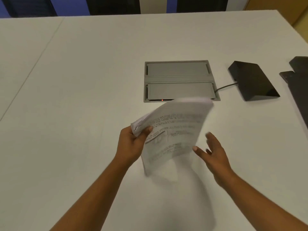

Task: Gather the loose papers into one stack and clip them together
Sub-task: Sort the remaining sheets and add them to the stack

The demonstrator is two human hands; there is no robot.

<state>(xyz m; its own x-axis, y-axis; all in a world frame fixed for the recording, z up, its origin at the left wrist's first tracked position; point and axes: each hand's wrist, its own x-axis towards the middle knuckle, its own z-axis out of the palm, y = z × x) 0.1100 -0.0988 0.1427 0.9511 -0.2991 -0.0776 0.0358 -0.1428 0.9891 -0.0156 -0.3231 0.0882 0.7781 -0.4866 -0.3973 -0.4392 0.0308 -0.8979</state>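
Note:
A stack of printed white papers point(173, 130) is held up off the white table point(83, 97), tilted and blurred by motion. My left hand point(131, 144) grips its left edge, thumb on the top sheet, fingers behind. My right hand point(213, 154) is just to the right of the stack's lower right corner, fingers spread, holding nothing; one fingertip is at the paper's edge. No clip is visible.
A grey cable hatch point(180, 80) with two flaps is set in the table just beyond the papers. To its right a black wedge-shaped device point(253, 80) lies with a cable running to the hatch. More dark objects point(298, 84) sit at the right edge.

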